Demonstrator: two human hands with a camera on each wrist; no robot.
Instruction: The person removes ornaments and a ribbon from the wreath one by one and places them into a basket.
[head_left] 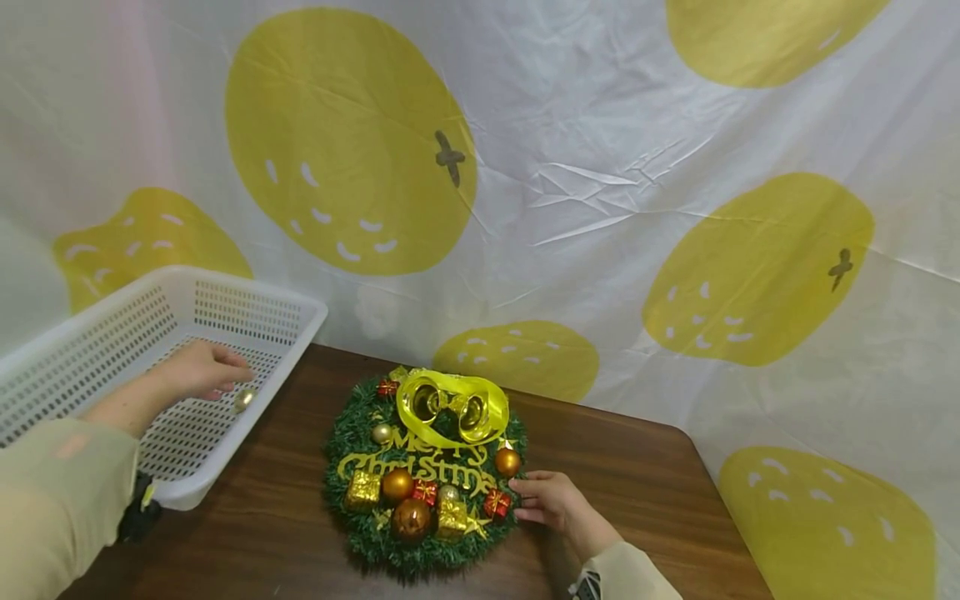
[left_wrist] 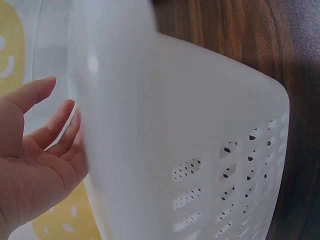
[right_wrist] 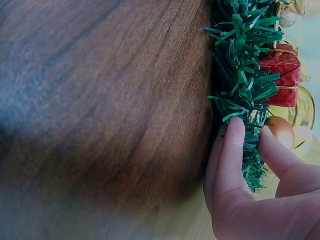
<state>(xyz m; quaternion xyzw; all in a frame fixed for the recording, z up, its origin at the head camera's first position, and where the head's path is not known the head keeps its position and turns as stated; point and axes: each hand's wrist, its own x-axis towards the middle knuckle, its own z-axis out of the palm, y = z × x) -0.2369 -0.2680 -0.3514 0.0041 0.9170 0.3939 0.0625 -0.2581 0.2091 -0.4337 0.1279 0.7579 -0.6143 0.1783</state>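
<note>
We count one wreath point(head_left: 343, 450), one white basket point(head_left: 311, 312), one table point(head_left: 622, 475), one curtain point(head_left: 555, 100) with six yellow fruit prints point(head_left: 348, 142), some cut off. One left hand point(head_left: 198, 371), one right hand point(head_left: 557, 507). On wreath we get two gold bells point(head_left: 427, 403), one yellow ribbon point(head_left: 497, 400), three red gift boxes point(head_left: 497, 503), three orange-brown balls point(head_left: 412, 521), two small gold balls point(head_left: 382, 433), two lettered words point(head_left: 416, 469). Gold gift boxes point(head_left: 363, 490) — two minimum, back's too crowded for us. Gold stars point(head_left: 477, 522) — at least two. Plus one loose gold ornament point(head_left: 243, 400).
</note>
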